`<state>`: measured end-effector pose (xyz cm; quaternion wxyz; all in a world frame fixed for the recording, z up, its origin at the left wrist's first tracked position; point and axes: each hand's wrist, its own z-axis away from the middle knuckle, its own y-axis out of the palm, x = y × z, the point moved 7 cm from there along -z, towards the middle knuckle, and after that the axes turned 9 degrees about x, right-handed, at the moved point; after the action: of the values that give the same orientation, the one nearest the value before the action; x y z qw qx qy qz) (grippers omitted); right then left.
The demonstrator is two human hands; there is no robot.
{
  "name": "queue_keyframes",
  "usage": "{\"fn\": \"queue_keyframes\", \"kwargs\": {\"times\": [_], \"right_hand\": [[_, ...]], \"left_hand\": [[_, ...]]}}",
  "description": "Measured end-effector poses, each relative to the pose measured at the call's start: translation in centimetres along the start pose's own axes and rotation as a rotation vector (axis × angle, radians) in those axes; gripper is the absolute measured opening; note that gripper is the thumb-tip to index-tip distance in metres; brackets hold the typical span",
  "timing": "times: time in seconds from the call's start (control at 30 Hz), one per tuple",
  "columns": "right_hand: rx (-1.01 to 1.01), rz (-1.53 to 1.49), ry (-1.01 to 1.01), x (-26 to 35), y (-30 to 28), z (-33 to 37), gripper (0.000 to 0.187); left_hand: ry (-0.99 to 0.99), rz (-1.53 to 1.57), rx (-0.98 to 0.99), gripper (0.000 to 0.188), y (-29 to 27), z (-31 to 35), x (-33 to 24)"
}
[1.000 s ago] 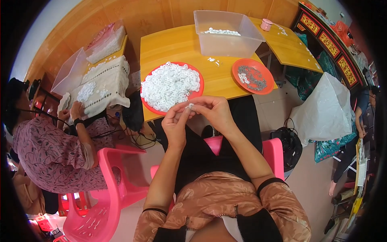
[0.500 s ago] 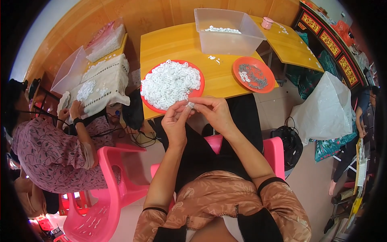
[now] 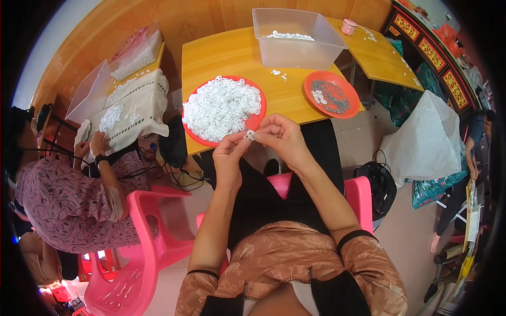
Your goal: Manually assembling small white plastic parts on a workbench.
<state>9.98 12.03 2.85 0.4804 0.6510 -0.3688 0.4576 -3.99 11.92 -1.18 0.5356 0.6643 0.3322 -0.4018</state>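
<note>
Right at the fingertips, a small white ring (image 3: 249,135) is pinched between both hands: the left hand (image 3: 230,154) grips it with thumb and forefinger pressed together from below, and the right hand (image 3: 279,138) closes on it from the other side, its remaining fingers curled in. The piece sits in the air over the person's lap, just short of the near edge of the yellow table (image 3: 232,58). It is tiny and looks like smooth, hard plastic, so a slight slackening of either pinch could let it slip and drop between the knees or onto the floor by the pink plastic chair (image 3: 363,192). Just beyond the hands a round red plate (image 3: 256,117) is heaped with many more white rings, piled loosely enough that a knock at the table edge might spill them. Farther right lies a smaller red plate (image 3: 332,94) with a few white rings and thin grey bits, and behind it a clear plastic tub (image 3: 295,47), rectangular and nearly empty.
</note>
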Motion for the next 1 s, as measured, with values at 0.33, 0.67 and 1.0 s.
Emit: {"fn": "queue_keyframes", "kwargs": {"times": [0.33,0.67,1.0], "right_hand": [[0.113,-0.17,0.132,0.9,0.7,1.1,0.021],[0.131,-0.168,0.165,1.0,1.7,1.1,0.013],[0.276,-0.149,0.241,-0.3,2.5,1.1,0.022]], "left_hand": [[0.113,-0.014,0.422,0.034,3.1,0.2,-1.8],[0.183,0.06,0.302,0.031,2.7,0.6,-1.4],[0.19,-0.095,0.284,0.029,2.4,0.3,-1.6]]}}
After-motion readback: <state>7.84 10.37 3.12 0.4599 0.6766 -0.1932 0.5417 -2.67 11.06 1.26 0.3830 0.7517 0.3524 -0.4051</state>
